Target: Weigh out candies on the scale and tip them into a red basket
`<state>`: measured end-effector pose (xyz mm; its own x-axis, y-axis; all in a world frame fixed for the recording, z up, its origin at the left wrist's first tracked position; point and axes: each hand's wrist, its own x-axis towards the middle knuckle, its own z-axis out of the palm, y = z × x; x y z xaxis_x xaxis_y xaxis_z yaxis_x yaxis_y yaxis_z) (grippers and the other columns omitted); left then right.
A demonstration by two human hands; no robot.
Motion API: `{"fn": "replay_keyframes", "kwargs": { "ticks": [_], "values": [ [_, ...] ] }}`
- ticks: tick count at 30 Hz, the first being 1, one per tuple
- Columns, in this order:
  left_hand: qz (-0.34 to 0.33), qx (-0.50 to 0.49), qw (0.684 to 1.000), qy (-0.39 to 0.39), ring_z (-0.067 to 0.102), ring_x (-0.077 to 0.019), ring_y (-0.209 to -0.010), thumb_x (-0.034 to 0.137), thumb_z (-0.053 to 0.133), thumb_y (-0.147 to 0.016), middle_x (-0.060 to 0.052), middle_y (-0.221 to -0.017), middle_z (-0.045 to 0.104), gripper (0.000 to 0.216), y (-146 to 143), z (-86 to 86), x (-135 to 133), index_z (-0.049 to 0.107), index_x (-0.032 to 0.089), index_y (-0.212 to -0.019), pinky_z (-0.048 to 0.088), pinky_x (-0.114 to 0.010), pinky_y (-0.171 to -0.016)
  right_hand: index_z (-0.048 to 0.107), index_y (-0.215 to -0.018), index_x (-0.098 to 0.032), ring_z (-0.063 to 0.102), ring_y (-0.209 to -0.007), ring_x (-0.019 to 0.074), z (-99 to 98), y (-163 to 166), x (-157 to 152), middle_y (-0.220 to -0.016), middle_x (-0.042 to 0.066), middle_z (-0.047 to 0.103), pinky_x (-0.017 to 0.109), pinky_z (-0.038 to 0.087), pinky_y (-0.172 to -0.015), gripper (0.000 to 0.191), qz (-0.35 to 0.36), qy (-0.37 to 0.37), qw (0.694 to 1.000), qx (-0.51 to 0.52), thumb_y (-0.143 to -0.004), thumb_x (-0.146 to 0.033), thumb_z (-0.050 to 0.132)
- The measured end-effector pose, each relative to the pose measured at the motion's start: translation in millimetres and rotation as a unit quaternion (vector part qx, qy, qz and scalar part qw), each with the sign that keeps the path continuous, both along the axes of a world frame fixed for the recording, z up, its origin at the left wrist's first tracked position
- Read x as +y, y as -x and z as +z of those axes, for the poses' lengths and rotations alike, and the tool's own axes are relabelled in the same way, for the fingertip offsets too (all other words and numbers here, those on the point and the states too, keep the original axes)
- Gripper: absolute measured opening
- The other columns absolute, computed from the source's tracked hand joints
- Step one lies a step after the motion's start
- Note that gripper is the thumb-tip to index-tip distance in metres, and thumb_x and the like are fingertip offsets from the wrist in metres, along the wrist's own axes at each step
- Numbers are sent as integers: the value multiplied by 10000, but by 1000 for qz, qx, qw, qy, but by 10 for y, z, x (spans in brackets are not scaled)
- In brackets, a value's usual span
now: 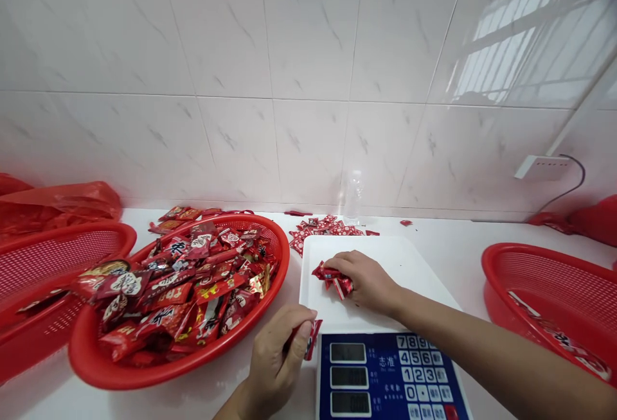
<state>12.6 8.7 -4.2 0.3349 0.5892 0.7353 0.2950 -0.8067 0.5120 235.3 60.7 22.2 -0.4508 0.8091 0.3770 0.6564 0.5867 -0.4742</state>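
Observation:
My right hand [365,279] rests on the white pan of the scale [385,258], fingers closed round a small bunch of red wrapped candies [332,277]. My left hand [279,356] hovers by the front left corner of the scale, beside the rim of the full basket, and pinches a few red candies [311,338]. The red oval basket [96,362] heaped with red candy packets [178,285] stands just left of the scale.
The scale's blue keypad and displays [385,375] face me. A second red basket [62,240] sits far left, another [544,279] far right with a few packets. Loose candies [322,227] and a clear bottle [353,198] lie by the tiled wall; a power strip [542,167] hangs on it.

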Motion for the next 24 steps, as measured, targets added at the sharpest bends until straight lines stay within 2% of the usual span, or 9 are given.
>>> {"fn": "replay_keyframes", "kwargs": {
  "ticks": [2, 4, 7, 12, 18, 21, 24],
  "values": [
    [-2, -1, 1000, -5, 645, -118, -810, 85, 480, -887, -14, -875, 668, 214, 4, 2, -5, 595, 206, -1020, 517, -192, -737, 617, -1129, -280, 563, -1035, 212, 50, -45, 41, -1105, 30, 664, 382, 425, -912, 418, -27, 17, 998, 46, -743, -121, 613],
    [-1, -6, 1000, -7, 649, -123, -800, 87, 480, -886, -19, -867, 673, 204, 8, 6, -8, 597, 204, -1005, 522, -197, -729, 601, -1115, -271, 597, -983, 203, 118, -76, 80, -1070, 29, 676, 378, 450, -889, 330, -68, 44, 991, 107, -789, -223, 609],
    [-1, -10, 1000, -7, 655, -136, -786, 89, 486, -882, -28, -856, 679, 191, 9, 13, -10, 598, 202, -987, 530, -210, -717, 551, -1132, -251, 652, -878, 197, 246, -104, 129, -1029, 43, 693, 365, 509, -795, 335, -110, 110, 968, 196, -822, -371, 593],
    [1, -11, 1000, -8, 656, -131, -788, 85, 494, -875, -17, -854, 680, 195, 9, 13, -13, 604, 207, -982, 530, -202, -725, 533, -1111, -217, 695, -870, 195, 370, -117, 163, -1002, 46, 717, 323, 548, -748, 369, -63, 223, 931, 280, -815, -427, 602],
    [-12, -2, 1000, -5, 653, -123, -803, 85, 490, -880, -11, -872, 675, 218, 9, 3, -5, 597, 217, -1017, 528, -189, -736, 575, -1018, -221, 698, -720, 189, 185, -101, 188, -850, 28, 722, 329, 542, -671, 331, -79, 284, 917, 270, -763, -411, 665],
    [-22, 7, 1000, 0, 647, -119, -786, 85, 479, -887, -10, -852, 668, 209, 3, -3, -2, 588, 215, -1009, 525, -188, -726, 584, -1015, -226, 690, -759, 184, 139, -87, 188, -888, 28, 717, 320, 529, -692, 309, -73, 292, 924, 237, -766, -389, 663],
    [-26, 13, 1000, 5, 645, -120, -775, 91, 474, -894, -14, -841, 665, 193, -6, -8, -3, 585, 211, -997, 525, -190, -716, 628, -1006, -236, 661, -801, 181, 155, -77, 188, -904, 16, 711, 319, 502, -731, 334, -76, 280, 937, 192, -710, -362, 719]
  ]
}}
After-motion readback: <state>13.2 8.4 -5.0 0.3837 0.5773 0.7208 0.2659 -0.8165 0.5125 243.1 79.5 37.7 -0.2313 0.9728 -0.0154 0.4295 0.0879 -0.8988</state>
